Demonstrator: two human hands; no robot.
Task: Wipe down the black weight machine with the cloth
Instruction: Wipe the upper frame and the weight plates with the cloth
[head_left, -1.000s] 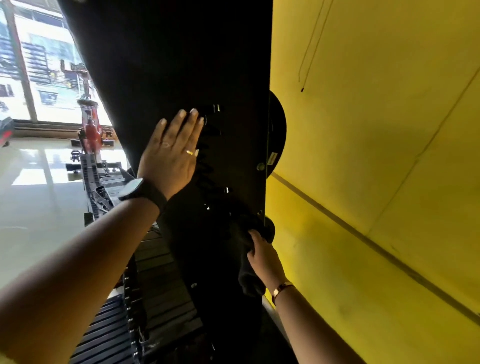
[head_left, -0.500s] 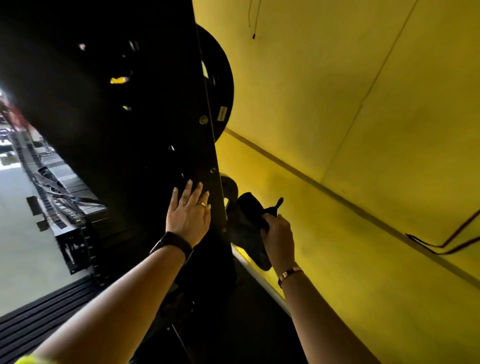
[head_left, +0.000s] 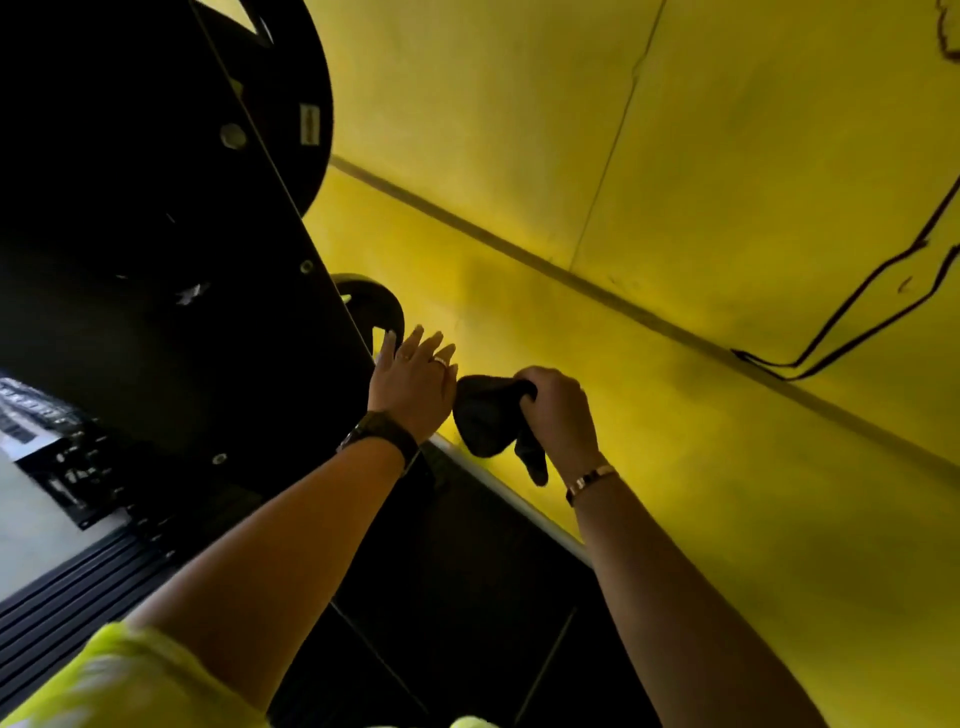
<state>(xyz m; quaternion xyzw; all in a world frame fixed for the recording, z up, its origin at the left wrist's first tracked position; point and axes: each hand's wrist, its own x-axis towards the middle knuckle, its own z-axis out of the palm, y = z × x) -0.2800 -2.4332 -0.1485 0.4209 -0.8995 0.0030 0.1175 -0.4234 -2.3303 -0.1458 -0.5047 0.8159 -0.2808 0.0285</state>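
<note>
Background: yellow wall (head_left: 675, 156) fills the right and top of frame, a dark cable (head_left: 857, 312) looping at far right; grey floor (head_left: 26, 519) at lower left.
Head view, machine: black weight machine (head_left: 156, 234) takes the left half, large pulley disc (head_left: 291, 104) upper left, small pulley (head_left: 371, 306) at its right edge, mid-frame.
Left hand (head_left: 413, 384): fingers straight and spread, holding nothing, at the machine's right edge just below the small pulley. Looks like a brace; contact itself not clear.
Right hand (head_left: 558, 410): fingers curled round the cloth (head_left: 485, 415), firm grip.
Cloth: bunched, tail hanging, centre frame in front of the wall, just beside the left hand, off the machine.
Why: my read, cloth is between strokes, lined up for the rear edge and pulley.
Risk: tight gap by the wall, loose tail could snag the pulley.
</note>
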